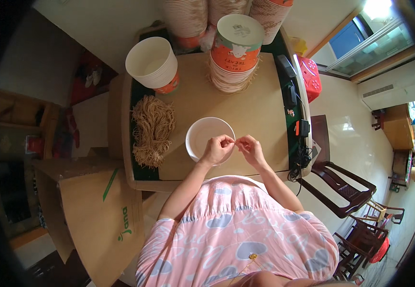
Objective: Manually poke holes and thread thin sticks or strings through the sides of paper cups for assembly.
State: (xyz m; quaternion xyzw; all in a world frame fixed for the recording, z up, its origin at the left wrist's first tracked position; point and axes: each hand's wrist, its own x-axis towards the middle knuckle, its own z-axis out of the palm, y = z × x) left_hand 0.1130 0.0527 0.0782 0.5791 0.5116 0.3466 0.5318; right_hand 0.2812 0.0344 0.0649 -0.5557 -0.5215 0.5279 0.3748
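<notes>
Nearby — stacked tubs point(237, 50), twine bundle point(152, 130), white tub point(202, 135), left fingers point(223, 138), right fingers point(246, 139) both pinched — hold unclear

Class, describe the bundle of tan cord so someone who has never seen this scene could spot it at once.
Find the table and go to its left side, nearer the person than the stack of open buckets there. The bundle of tan cord lies left of the white bucket by the person's left hand. Unlike those smooth, round buckets, it is a shaggy, tangled heap.
</notes>
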